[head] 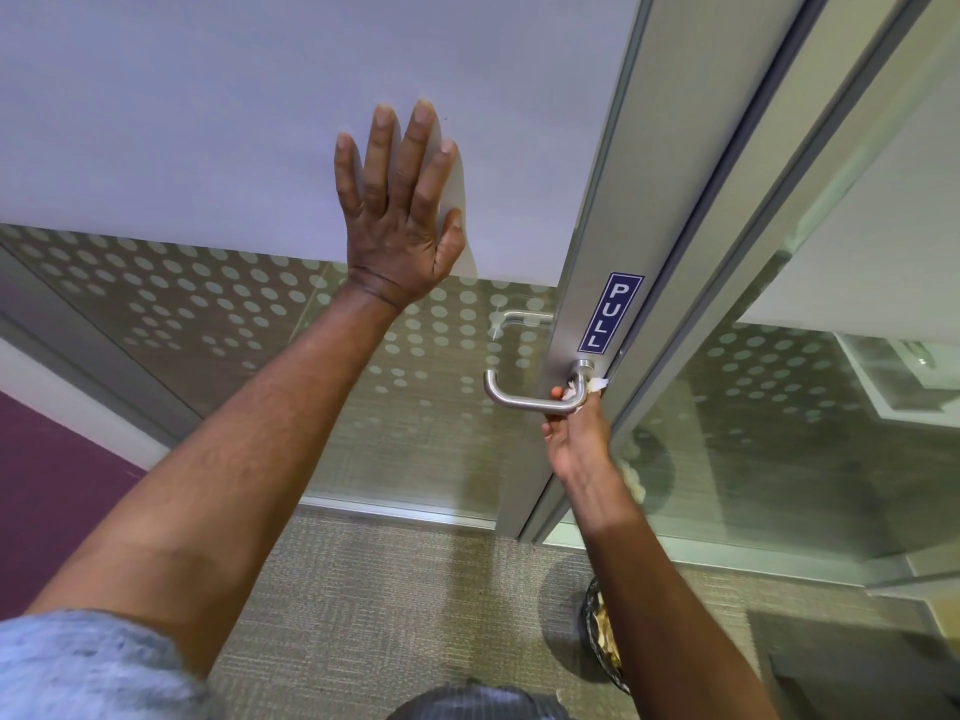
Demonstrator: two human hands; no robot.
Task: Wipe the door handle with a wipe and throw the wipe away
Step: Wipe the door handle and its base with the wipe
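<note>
Right hand (574,444) fingers (557,393) pinch a white wipe (582,383) against the door handle (524,401) — wipe sits bunched at the bend where the lever meets its round base, right at the door's edge. A bit of wipe pokes out past the fingers toward the gap between door and frame. Thumb side is mostly hidden behind the lever, so exact grip underneath is unclear.

Left hand (402,220) is flat on the door (260,122), fingers spread and pointing up, palm pressed on the white frosted panel, well apart from the handle and to its left. Arm is bare, grey sleeve (88,662) at the shoulder.

Handle is a brushed metal lever, horizontal, free end curling back toward the door on the left. Just above it on the metal stile — a blue vertical "PULL" sign (611,313). A second lever (511,320) shows through the glass on the far side.

Lower part of the door is glass with a dot pattern. Floor is beige carpet (374,605). A dark mesh bin (602,636) with crumpled paper in it stands on the carpet, below the right forearm, partly hidden by it.
</note>
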